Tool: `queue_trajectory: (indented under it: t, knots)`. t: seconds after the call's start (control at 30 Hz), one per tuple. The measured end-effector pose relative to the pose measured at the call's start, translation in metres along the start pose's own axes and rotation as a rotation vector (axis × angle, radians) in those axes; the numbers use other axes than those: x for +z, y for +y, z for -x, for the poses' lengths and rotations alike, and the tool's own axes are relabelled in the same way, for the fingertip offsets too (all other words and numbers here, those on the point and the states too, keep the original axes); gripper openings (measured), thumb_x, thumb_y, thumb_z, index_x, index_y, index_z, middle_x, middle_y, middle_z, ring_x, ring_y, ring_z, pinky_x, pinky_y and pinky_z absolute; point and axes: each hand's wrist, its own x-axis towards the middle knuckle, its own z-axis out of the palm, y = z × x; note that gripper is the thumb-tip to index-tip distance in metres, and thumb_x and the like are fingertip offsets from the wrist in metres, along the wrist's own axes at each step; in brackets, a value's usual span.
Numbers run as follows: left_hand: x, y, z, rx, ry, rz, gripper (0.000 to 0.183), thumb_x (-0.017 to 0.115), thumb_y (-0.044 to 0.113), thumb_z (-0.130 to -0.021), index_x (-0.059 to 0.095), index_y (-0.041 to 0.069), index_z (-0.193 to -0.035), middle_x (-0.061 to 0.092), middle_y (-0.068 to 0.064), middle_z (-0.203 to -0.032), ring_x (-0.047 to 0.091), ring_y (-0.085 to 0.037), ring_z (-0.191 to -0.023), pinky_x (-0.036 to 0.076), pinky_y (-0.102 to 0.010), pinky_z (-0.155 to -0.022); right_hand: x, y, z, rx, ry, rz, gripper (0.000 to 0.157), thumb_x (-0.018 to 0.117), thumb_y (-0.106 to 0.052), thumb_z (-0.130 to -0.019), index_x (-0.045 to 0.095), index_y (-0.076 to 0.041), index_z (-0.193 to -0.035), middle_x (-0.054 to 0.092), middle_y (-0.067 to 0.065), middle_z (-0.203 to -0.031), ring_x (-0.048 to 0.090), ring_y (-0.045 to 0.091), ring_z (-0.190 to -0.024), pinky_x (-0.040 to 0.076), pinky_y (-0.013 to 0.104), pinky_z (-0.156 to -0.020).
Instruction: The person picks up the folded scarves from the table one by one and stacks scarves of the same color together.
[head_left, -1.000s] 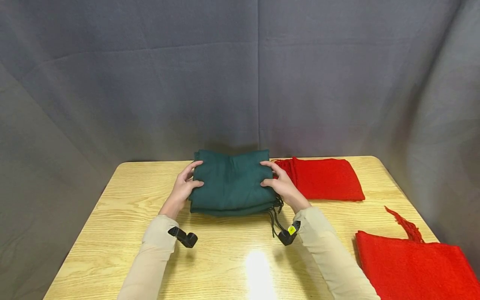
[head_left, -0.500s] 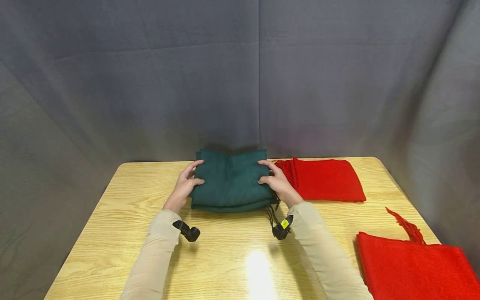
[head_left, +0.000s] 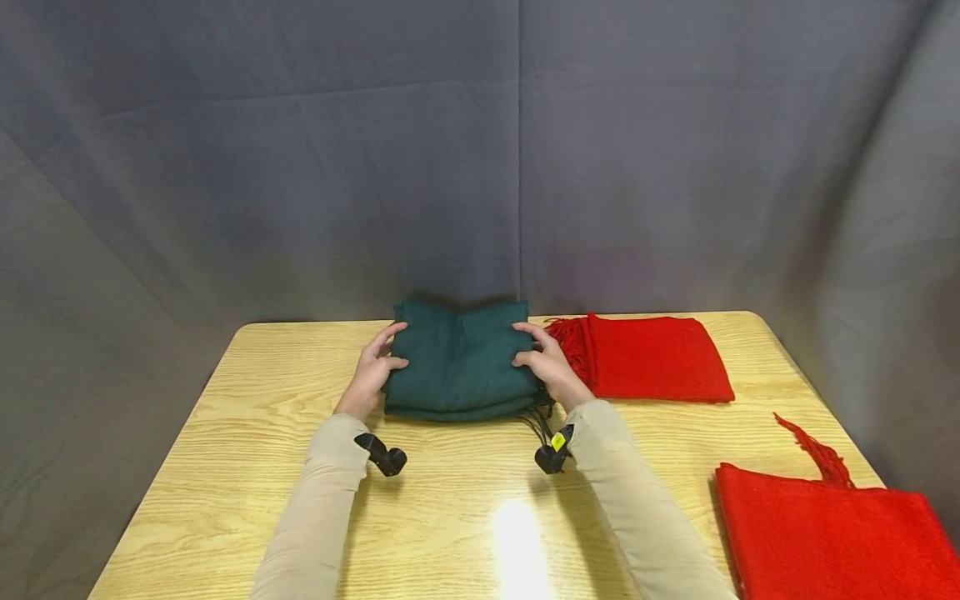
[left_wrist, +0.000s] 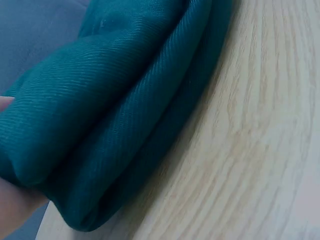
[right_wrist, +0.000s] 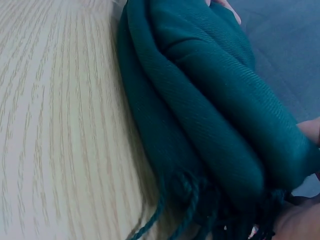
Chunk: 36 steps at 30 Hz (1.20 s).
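A folded dark green scarf (head_left: pixel 459 362) lies at the table's far edge, with a crease down its middle. My left hand (head_left: pixel 372 372) grips its left side, thumb and fingers over the top. On the opposite side my right hand (head_left: pixel 549 367) holds it the same way, beside the dark twisted fringe (head_left: pixel 538 422). In the left wrist view the scarf (left_wrist: pixel 115 95) shows rounded, stacked folds against the wood. Fringe strands (right_wrist: pixel 187 210) hang at the scarf's near end in the right wrist view. The undersides of both grips are hidden by cloth.
A folded red scarf (head_left: pixel 651 358) lies just right of my right hand, its fringe towards the green one. Another red scarf (head_left: pixel 832 529) sits at the table's near right corner. A grey curtain (head_left: pixel 450 167) hangs behind the wooden table (head_left: pixel 442 508).
My right hand has shifted a little left and my left hand slightly right. The green scarf between them has become somewhat narrower. Both red scarves stay in place.
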Motion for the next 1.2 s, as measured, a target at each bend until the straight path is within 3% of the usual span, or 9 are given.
queue_trajectory:
  t: [0.33, 0.57, 0.9, 1.03, 1.1, 1.2]
  knots:
    - [-0.005, 0.002, -0.003, -0.039, 0.050, 0.032, 0.061, 0.048, -0.015, -0.079, 0.044, 0.011, -0.135, 0.040, -0.017, -0.128, 0.044, -0.029, -0.111, 0.044, -0.039, -0.084, 0.003, 0.008, -0.003, 0.033, 0.000, -0.006, 0.063, 0.053, 0.008, -0.074, 0.044, -0.013, -0.133, 0.040, 0.020, -0.125, 0.041, 0.032, -0.111, 0.038, 0.044, -0.092]
    - [-0.011, -0.006, -0.001, -0.047, 0.057, -0.020, 0.060, 0.049, -0.012, -0.083, 0.040, 0.012, -0.138, 0.038, -0.017, -0.134, 0.042, -0.031, -0.116, 0.040, -0.044, -0.091, 0.000, 0.014, -0.004, 0.064, 0.017, 0.029, 0.061, 0.054, 0.006, -0.077, 0.044, -0.013, -0.134, 0.036, 0.017, -0.131, 0.035, 0.033, -0.117, 0.031, 0.047, -0.099]
    - [-0.015, -0.015, 0.007, -0.133, 0.137, -0.058, 0.058, 0.053, -0.002, -0.086, 0.037, 0.013, -0.139, 0.044, -0.021, -0.128, 0.046, -0.033, -0.114, 0.039, -0.043, -0.091, -0.005, 0.020, -0.001, 0.072, 0.003, 0.052, 0.058, 0.057, 0.001, -0.081, 0.043, -0.013, -0.135, 0.035, 0.017, -0.133, 0.033, 0.033, -0.119, 0.032, 0.047, -0.098]
    - [-0.017, -0.014, 0.011, -0.147, 0.140, -0.114, 0.056, 0.053, 0.002, -0.087, 0.036, 0.011, -0.140, 0.040, -0.022, -0.132, 0.041, -0.034, -0.119, 0.035, -0.044, -0.096, -0.008, 0.020, 0.001, 0.075, 0.004, 0.081, 0.055, 0.057, -0.002, -0.084, 0.043, -0.013, -0.136, 0.038, 0.018, -0.130, 0.043, 0.025, -0.100, 0.042, 0.035, -0.080]
    - [-0.019, -0.014, 0.013, -0.147, 0.132, -0.147, 0.056, 0.052, 0.004, -0.088, 0.033, 0.008, -0.140, 0.037, -0.023, -0.134, 0.038, -0.034, -0.122, 0.033, -0.046, -0.097, -0.010, 0.018, 0.002, 0.077, 0.017, 0.090, 0.053, 0.057, -0.003, -0.085, 0.044, -0.013, -0.135, 0.041, 0.018, -0.128, 0.044, 0.020, -0.078, 0.040, 0.027, -0.063]
    - [-0.022, -0.012, 0.016, -0.141, 0.124, -0.180, 0.053, 0.051, 0.005, -0.089, 0.033, 0.005, -0.139, 0.037, -0.024, -0.134, 0.037, -0.034, -0.122, 0.033, -0.045, -0.097, -0.014, 0.016, 0.004, 0.065, 0.033, 0.091, 0.049, 0.055, -0.004, -0.086, 0.045, -0.009, -0.134, 0.044, 0.019, -0.124, 0.042, 0.014, -0.062, 0.035, 0.021, -0.050]
